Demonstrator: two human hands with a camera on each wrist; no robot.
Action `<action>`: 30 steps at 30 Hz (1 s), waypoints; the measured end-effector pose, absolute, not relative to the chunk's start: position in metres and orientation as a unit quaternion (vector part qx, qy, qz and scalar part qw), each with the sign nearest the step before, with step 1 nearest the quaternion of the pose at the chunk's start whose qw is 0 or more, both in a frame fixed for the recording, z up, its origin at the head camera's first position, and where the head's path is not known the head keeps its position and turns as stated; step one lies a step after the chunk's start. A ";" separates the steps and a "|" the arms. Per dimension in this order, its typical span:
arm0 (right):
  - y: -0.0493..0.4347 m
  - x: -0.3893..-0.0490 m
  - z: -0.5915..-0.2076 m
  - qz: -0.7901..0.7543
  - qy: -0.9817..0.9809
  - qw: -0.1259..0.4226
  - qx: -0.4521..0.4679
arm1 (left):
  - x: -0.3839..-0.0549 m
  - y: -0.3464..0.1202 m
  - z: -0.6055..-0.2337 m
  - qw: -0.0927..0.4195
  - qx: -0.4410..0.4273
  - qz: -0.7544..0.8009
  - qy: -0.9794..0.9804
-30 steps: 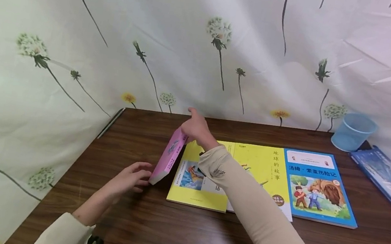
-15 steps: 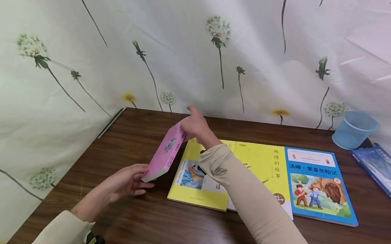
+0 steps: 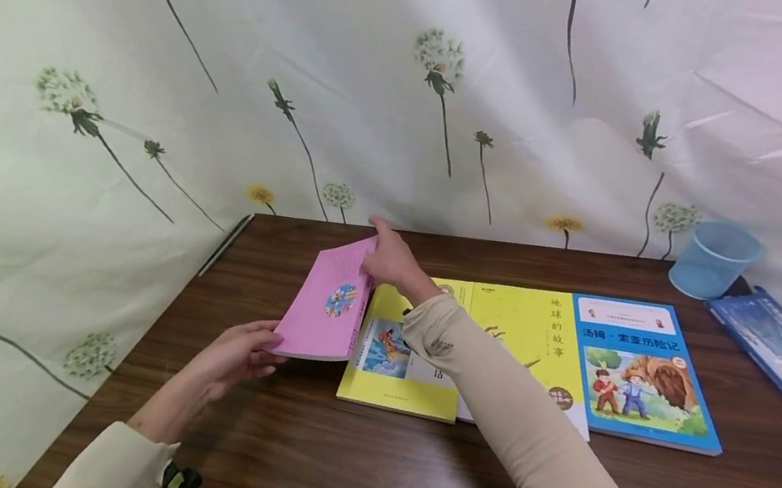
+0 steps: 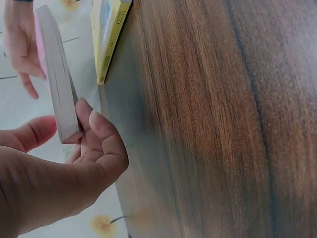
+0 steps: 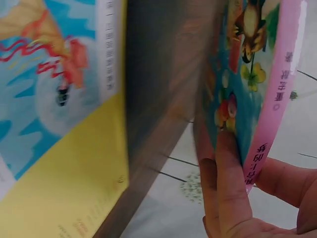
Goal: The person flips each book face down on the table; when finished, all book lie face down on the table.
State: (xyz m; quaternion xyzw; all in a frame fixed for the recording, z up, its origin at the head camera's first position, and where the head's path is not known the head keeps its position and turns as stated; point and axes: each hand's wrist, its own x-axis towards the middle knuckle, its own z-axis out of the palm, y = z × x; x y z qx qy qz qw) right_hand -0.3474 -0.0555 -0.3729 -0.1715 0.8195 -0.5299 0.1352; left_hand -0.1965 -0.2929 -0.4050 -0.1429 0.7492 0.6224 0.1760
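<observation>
A pink book [image 3: 324, 306] is held tilted above the table, left of the row of books, its pink cover facing up. My left hand [image 3: 233, 360] pinches its near left corner; in the left wrist view the thumb is on one side of the book and curled fingers on the other. At the far right edge my right hand [image 3: 396, 262] grips the spine, thumb on the pink side and fingers [image 5: 230, 183] against the illustrated cover. Right beside it lies a yellow book [image 3: 398, 397] with a picture panel, partly hidden by my right arm.
Another yellow book [image 3: 520, 314] and a blue book [image 3: 648, 375] lie side by side in the row. A light blue bin [image 3: 714, 263] stands at the back right, near a dark blue book [image 3: 777, 348]. A patterned curtain hangs behind the wooden table [image 3: 342, 473].
The pink book has swung from nearly on edge to flatter, its near end and left side moving left. My left hand has shifted left and now pinches the corner.
</observation>
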 end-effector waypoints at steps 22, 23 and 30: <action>-0.058 -0.359 -0.402 -0.601 0.754 0.236 -0.121 | -0.194 -0.301 -0.397 0.134 -0.162 0.641 0.739; -0.059 -0.359 -0.403 -0.601 0.754 0.238 -0.119 | -0.193 -0.302 -0.397 0.134 -0.164 0.641 0.738; -0.062 -0.356 -0.416 -0.584 0.764 0.246 -0.119 | -0.189 -0.305 -0.395 0.128 -0.184 0.657 0.720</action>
